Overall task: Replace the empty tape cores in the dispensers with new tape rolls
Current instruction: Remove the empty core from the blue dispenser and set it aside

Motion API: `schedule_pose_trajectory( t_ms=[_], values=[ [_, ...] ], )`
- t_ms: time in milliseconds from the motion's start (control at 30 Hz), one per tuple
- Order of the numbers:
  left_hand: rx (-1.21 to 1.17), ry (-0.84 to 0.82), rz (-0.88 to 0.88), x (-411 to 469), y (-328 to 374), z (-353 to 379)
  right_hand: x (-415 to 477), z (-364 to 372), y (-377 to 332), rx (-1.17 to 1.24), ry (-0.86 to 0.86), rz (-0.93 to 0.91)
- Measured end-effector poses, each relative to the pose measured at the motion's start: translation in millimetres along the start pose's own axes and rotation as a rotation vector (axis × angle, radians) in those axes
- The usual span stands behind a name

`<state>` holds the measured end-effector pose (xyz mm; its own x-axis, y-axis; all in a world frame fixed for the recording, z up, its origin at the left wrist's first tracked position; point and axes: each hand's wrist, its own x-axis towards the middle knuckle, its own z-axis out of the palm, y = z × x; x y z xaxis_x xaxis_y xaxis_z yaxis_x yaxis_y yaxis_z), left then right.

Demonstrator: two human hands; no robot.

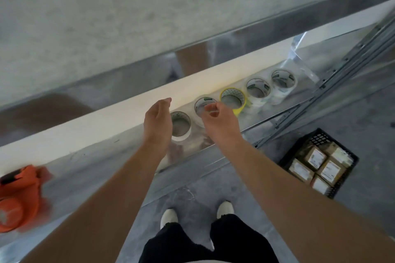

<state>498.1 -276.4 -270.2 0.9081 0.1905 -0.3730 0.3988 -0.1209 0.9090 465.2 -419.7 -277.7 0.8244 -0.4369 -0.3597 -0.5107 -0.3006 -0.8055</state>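
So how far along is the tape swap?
Early, I'd judge. Nothing looks finished: the orange dispenser lies untouched at the left of the shelf, too blurred to show its core. In hand: the right hand seems to pinch the rim of a clear roll in the row of five; the left hand hovers open beside it. Left: fetching the roll and loading it.

a shiny metal shelf (102, 168) carries five tape rolls (258, 82) standing in a row along its far edge, a yellow roll (243, 106) in the middle, and an orange dispenser (19, 198) near left.
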Motion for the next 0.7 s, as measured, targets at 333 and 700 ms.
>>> schedule_pose_trajectory(
  t_ms=[333, 700],
  values=[
    [0.133, -0.129, 0.079, 13.1, 20.2, 50.6, 22.7, -38.6, 2.5, -0.034, -0.015, 0.0],
    [0.805, -0.205, 0.18, 37.6, -9.6, 69.1, 41.8, -36.4, 18.9, -0.039, -0.093, 0.074]
  ],
)
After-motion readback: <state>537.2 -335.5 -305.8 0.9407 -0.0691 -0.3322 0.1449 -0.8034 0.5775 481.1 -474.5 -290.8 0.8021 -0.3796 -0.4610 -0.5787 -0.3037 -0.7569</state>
